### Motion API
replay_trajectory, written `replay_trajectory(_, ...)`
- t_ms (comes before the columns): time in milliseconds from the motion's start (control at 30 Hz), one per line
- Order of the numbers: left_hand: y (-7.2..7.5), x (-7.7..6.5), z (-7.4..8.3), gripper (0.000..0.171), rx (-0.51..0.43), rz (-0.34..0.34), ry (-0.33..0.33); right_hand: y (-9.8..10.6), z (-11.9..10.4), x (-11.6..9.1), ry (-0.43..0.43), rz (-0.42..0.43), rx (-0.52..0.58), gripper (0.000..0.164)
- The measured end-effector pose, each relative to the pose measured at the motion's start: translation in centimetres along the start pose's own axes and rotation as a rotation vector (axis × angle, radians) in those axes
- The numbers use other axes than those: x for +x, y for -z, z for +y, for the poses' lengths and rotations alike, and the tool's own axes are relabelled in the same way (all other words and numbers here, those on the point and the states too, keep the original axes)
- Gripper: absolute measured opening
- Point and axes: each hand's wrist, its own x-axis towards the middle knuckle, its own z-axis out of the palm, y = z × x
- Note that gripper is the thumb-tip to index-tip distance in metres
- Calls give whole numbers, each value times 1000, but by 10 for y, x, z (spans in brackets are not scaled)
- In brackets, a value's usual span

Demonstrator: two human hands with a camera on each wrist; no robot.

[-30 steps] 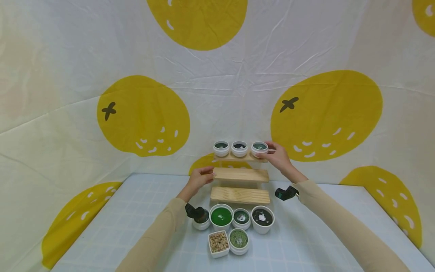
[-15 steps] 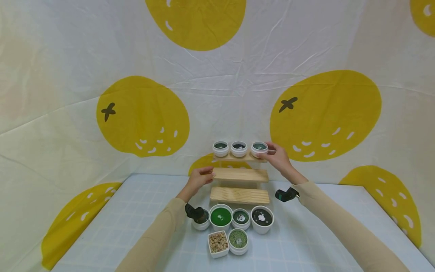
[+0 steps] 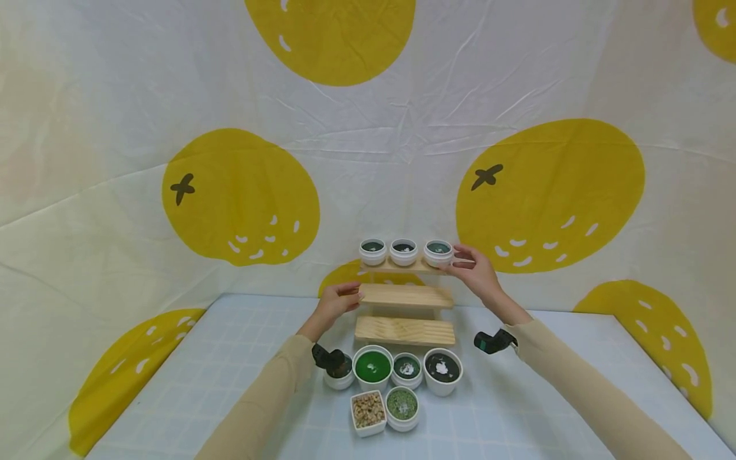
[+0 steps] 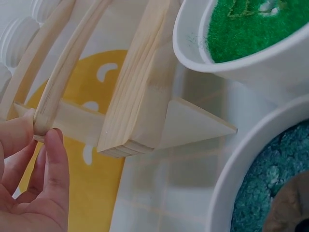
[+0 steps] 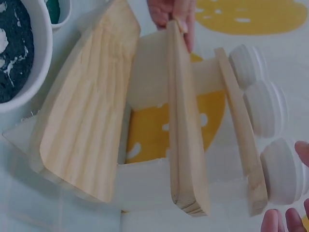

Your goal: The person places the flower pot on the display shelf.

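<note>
Left fingers (image 4: 57, 166) pinch the middle board (image 3: 406, 296). Right fingers (image 5: 294, 223) are apart near the top board's (image 3: 402, 269) right-edge pot (image 3: 439, 255). It seems light; hold its sides.

The person's right grip (image 3: 478, 276) no longer pinches the rightmost white pot (image 3: 438, 257) on the top shelf (image 3: 402, 269); its fingers are now spread wider. The black wrist camera (image 3: 492, 342) and beige sleeve (image 3: 566, 367) sit slightly lower and farther right.

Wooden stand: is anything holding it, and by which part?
Yes: the left grip pinches the left end of its middle shelf. The right grip, open beside the rightmost white bowl on the top shelf, holds nothing.
</note>
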Motion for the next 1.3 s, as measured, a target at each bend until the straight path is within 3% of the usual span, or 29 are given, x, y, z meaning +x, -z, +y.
replay_trajectory(467, -3, -5, 4, 37, 25, 20, 1, -6, 15, -46, -17, 51, 15, 61)
replay_trajectory(833, 0, -4, -1, 38, 19, -8, -8, -8, 25, -80, 5, -16, 38, 58)
replay_trajectory(1067, 6, 0, -3, 40, -3, -72, 38, -3, 31, -104, 48, -89, 7, 56)
replay_trajectory(1300, 8, -1, 0, 41, -13, -93, 63, 1, 45, -123, 88, -147, -24, 54)
